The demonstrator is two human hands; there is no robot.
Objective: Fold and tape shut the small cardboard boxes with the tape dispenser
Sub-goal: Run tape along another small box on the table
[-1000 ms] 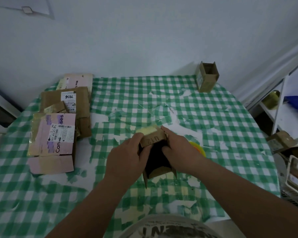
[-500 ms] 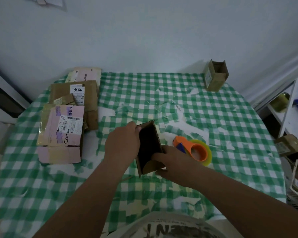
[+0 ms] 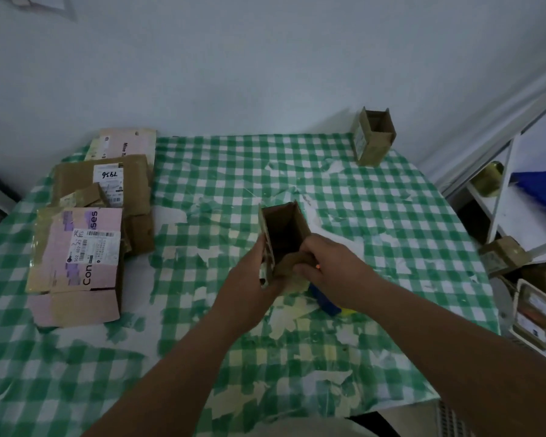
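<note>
1. Head view, far left: a stack of flattened cartons lies on the checked tablecloth, well apart from the hands; it takes no part in the step.
2. The left hand holds the left wall of the small cardboard box; its fingers curl round the box's lower left edge, near a printed label.
3. This box is in the middle of the table, held up, its open end turned toward the wall; the inside looks dark and empty, and I cannot tell if the far flaps are folded.
4. The right hand grips the lower right corner of the box, fingers curled over a flap there.
5. Under the right wrist, only a blue part of the tape dispenser shows, on the cloth.
6. Far right at the back, another open box stands upright near the wall.
7. Judgement: the box seems light and thin, so it bends easily; better to hold it by the corners and creases, not the middle of a wall, when pressing the flaps.
</note>
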